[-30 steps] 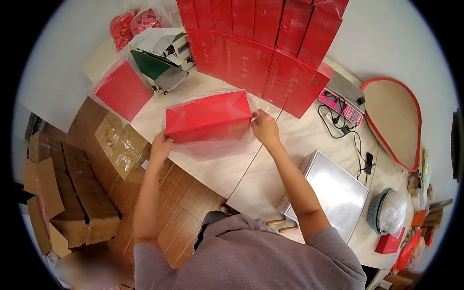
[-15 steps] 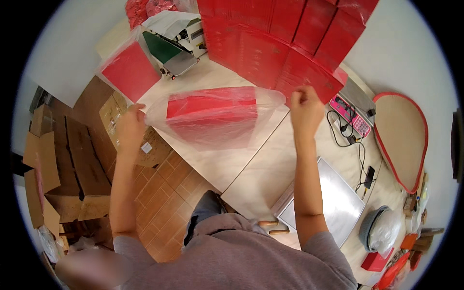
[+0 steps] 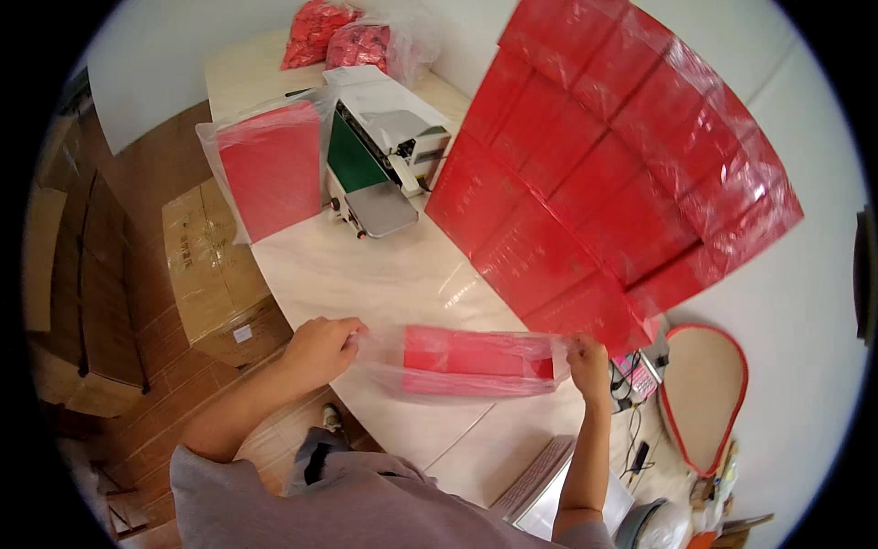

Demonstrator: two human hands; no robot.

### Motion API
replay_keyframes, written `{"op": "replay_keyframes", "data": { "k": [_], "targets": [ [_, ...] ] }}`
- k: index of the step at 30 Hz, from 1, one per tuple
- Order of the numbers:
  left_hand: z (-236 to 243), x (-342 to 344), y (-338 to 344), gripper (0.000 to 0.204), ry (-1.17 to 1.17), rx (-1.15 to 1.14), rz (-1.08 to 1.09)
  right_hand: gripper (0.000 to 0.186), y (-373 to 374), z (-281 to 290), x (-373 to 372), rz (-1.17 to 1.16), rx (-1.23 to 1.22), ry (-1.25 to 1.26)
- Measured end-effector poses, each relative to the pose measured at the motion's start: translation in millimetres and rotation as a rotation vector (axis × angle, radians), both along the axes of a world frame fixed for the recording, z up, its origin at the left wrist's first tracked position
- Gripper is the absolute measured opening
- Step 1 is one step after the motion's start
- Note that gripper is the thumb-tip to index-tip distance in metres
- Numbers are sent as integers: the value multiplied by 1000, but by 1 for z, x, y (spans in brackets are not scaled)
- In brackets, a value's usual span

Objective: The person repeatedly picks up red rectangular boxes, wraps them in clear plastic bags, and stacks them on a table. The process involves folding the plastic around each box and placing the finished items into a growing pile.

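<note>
A clear plastic bag [image 3: 382, 370] with a red box [image 3: 476, 359] inside is stretched between my two hands above the front part of the table. Its left end is pinched in my left hand [image 3: 320, 352], thumb and fingers closed together. At the opposite end my right hand [image 3: 589, 368] is closed on the gathered plastic beside the box. The film lies loose and wrinkled around the box, which is seen through it.
Behind stands a green-and-white machine [image 3: 384, 165], with another bagged red box [image 3: 273, 169] to its left. A tall stack of red boxes [image 3: 585, 174] rises at the right. Cartons [image 3: 215, 265] are on the floor at left. Cables [image 3: 634, 448] and a metal-topped scale [image 3: 549, 499] lie at right.
The view has shifted, so the bag and both hands sit lower in the picture. My right hand is now closed against the bag's right end, where it was slightly apart from it.
</note>
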State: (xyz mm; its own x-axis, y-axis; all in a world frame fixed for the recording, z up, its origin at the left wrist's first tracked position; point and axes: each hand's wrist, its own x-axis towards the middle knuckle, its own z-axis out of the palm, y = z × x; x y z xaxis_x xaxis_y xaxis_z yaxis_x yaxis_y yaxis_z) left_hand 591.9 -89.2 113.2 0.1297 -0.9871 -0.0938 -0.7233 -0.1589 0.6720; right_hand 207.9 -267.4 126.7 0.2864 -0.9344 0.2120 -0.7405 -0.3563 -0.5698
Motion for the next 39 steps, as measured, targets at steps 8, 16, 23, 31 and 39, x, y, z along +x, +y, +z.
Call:
{"op": "replay_keyframes", "data": {
  "k": [8, 16, 23, 31, 39],
  "targets": [
    [20, 114, 34, 29, 261, -147, 229, 21, -42, 28, 161, 135, 4, -123],
    [26, 230, 54, 34, 257, -239, 565, 18, -111, -7, 368, 468, 278, -280],
    [-7, 335, 25, 28, 88, -269, 689, 23, -177, -12, 528, 474, 382, -316],
    [-7, 391, -25, 23, 126, -354, 781, 21, -245, -26, 607, 411, 52, -288],
    [7, 378, -39, 25, 132, -724, 749, 21, -255, 36, 572, 305, -249, -554]
  ]
}}
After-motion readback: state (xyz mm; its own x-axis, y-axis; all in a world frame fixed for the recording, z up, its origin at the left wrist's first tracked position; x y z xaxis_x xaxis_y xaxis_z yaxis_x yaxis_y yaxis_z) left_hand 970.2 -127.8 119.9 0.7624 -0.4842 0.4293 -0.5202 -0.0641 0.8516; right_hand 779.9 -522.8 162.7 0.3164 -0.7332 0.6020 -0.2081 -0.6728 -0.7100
